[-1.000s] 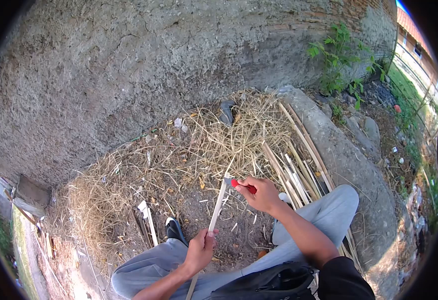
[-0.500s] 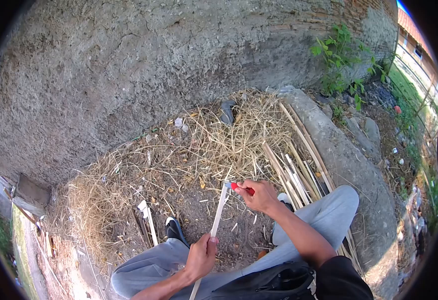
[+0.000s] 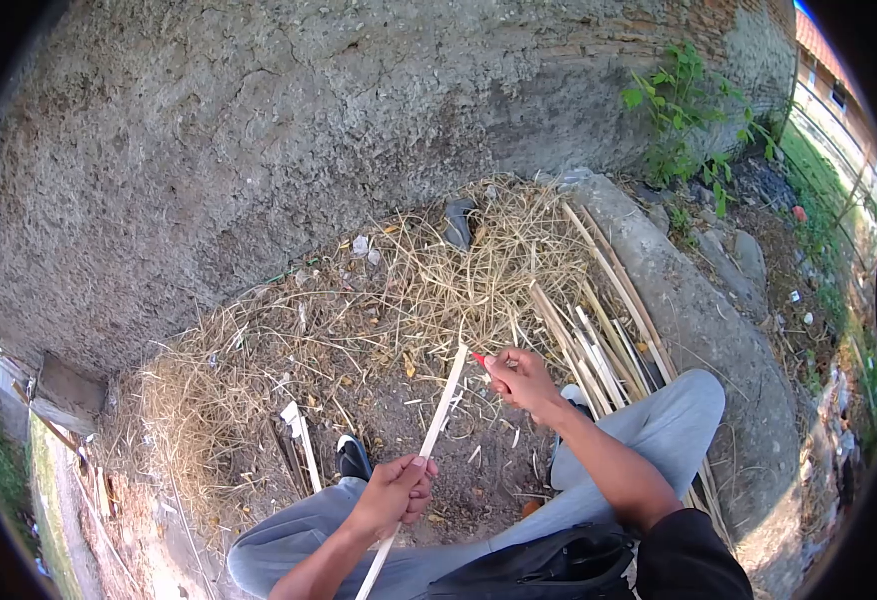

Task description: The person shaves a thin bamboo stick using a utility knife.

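Observation:
A long pale wooden strip (image 3: 443, 410) runs from near my lap up toward the straw, with my left hand (image 3: 395, 493) wrapped round its middle. To the right of its upper end, my right hand (image 3: 525, 384) is closed on a red-handled tool (image 3: 479, 358). Only a little red shows at my fingertips, and the blade cannot be made out. A small gap separates the tool from the strip.
Several wooden strips (image 3: 599, 355) lie by my right knee. Dry straw (image 3: 479, 265) and shavings cover ground before a rough wall (image 3: 259, 130). A dark object (image 3: 458, 224) lies in the straw; a stone ledge (image 3: 699, 330) curves along the right.
The tool has turned in my right hand, and its blade no longer shows against the strip's tip. My left hand has shifted slightly left, and the strip's upper end sits a little higher.

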`<action>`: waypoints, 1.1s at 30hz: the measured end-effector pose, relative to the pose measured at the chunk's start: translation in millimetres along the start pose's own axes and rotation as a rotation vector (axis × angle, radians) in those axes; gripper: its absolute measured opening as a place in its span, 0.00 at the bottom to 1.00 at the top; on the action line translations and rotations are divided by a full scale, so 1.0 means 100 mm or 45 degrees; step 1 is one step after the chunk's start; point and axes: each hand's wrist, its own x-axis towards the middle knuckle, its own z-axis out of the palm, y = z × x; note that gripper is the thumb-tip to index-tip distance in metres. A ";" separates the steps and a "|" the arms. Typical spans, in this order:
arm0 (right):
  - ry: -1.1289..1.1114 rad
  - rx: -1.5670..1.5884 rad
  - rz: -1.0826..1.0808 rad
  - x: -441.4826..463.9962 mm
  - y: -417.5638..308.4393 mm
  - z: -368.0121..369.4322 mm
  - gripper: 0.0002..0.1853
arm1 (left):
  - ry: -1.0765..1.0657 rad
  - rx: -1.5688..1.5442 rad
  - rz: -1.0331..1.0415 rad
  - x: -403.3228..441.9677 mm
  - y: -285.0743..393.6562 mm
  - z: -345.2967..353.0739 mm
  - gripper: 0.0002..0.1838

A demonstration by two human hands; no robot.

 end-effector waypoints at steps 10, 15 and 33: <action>0.250 -0.061 -0.383 -0.02 0.02 0.09 0.14 | 0.370 0.911 0.659 0.16 -0.32 -0.07 0.15; 0.296 -0.665 -0.574 -0.12 -0.14 0.09 0.13 | 0.376 0.980 0.723 0.17 -0.37 -0.03 0.15; 0.084 -1.110 -0.766 -0.18 -0.58 -0.49 0.13 | 0.263 1.232 0.824 0.02 -0.23 0.02 0.17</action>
